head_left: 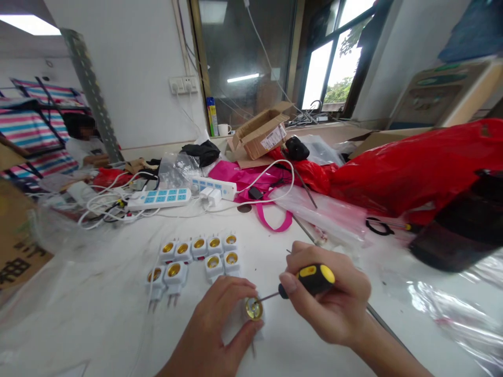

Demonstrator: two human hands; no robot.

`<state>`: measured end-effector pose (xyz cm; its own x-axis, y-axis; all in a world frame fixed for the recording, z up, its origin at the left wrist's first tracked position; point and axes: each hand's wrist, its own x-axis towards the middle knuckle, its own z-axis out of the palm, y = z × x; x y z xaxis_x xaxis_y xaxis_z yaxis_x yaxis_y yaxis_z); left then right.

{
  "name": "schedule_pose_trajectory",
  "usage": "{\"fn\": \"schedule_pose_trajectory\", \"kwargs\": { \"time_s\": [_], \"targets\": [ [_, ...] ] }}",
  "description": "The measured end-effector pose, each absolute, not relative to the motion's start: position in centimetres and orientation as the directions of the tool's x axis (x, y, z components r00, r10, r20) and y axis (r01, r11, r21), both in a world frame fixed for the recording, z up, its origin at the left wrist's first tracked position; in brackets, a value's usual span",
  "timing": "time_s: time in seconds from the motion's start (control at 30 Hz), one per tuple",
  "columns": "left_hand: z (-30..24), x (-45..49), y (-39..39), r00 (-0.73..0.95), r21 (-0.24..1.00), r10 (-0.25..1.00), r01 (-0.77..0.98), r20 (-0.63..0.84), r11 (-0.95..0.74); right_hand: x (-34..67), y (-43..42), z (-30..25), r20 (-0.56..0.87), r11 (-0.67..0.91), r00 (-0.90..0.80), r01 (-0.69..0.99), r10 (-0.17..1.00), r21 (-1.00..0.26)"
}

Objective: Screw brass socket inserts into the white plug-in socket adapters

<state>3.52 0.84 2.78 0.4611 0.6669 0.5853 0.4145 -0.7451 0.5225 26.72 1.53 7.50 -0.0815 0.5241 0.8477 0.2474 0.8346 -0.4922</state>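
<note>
My left hand [220,319] steadies a white plug-in lamp socket [261,325] on the table, thumb and fingers closed about its sides. The socket's brass-coloured round opening faces up, and a plug pin shows at its near end. In my right hand [334,298] is a screwdriver [312,280] with a black and yellow handle. Its thin shaft slants down to the left, and the tip is inside the socket's opening; exactly what it touches is too small to tell. Beyond my left hand stand several similar lamp sockets [198,248] in loose rows, pins outward.
Two white power strips [167,198] with tangled cables lie at the back. Behind are a pink bag [251,175], an open cardboard box [261,133] and a large red plastic bag [424,162]. A dark container [459,225] stands at right. A person [84,141] sits far left.
</note>
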Motion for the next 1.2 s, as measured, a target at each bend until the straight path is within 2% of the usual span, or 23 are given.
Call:
{"fn": "schedule_pose_trajectory", "kwargs": {
  "time_s": [0.27, 0.47, 0.73, 1.2],
  "targets": [
    [2.5, 3.9, 1.3, 0.424, 0.634, 0.77, 0.441, 0.476, -0.635, 27.0, 2.0, 7.0, 0.83, 0.814, -0.087, 0.272, 0.552, -0.513],
    [2.4, 3.7, 1.4, 0.425, 0.667, 0.797, 0.445, 0.43, -0.597, 27.0, 2.4, 6.7, 0.816, 0.803, -0.094, 0.273, 0.571, -0.53],
    [1.6, 3.9, 1.9, 0.429, 0.675, 0.72, 0.285, 0.545, -0.681, 27.0, 2.5, 6.7, 0.799, 0.791, -0.117, 0.283, 0.59, -0.543],
    [1.4, 3.4, 2.0, 0.466, 0.575, 0.648, 0.31, 0.603, -0.757, 26.8, 2.7, 6.5, 0.77, 0.767, -0.134, 0.298, 0.623, -0.568]
  ]
}}
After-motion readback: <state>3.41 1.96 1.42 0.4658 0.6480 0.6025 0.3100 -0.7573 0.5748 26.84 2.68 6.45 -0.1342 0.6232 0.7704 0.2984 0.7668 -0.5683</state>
